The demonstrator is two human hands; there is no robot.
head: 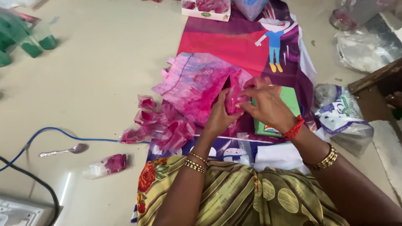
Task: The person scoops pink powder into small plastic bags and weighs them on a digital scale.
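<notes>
My left hand (218,117) and my right hand (268,104) meet over a small clear packet of pink powder (231,99), and both pinch it between the fingers. The packet sits above a pink-stained plastic sheet (197,83) spread on a printed purple and red banner (247,46). Just left of my left hand lies a heap of several filled pink packets (163,123). One more filled packet (108,164) lies apart on the floor near my knee.
A metal spoon (63,150) and a blue cable (50,134) lie on the floor at left, a black cable (42,184) below them. A green card (291,100) peeks from under my right hand. Crumpled plastic bags (345,119) sit right; a white box (205,10) holds pink packets at top.
</notes>
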